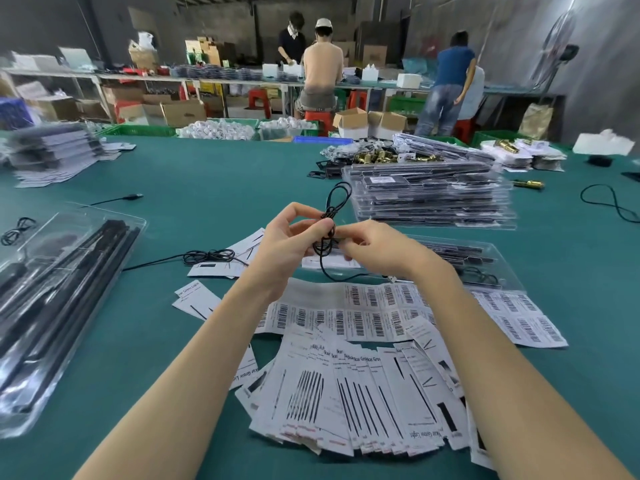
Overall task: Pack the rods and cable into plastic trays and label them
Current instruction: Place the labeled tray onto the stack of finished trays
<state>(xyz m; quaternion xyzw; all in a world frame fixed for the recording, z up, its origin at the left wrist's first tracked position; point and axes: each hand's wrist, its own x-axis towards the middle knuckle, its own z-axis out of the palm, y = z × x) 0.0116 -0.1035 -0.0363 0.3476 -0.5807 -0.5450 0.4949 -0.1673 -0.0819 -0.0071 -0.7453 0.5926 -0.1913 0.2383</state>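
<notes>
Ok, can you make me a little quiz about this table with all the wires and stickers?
1. True or false: both hands hold the same black cable.
2. Which lies nearest the person? A) the stack of packed trays B) the fanned paper cards C) the barcode label sheets
3. Fill in: the open tray of black rods lies on the person's ____ side.

Key:
1. True: the left hand and the right hand both pinch the looped cable above the green table.
2. B
3. left
</notes>
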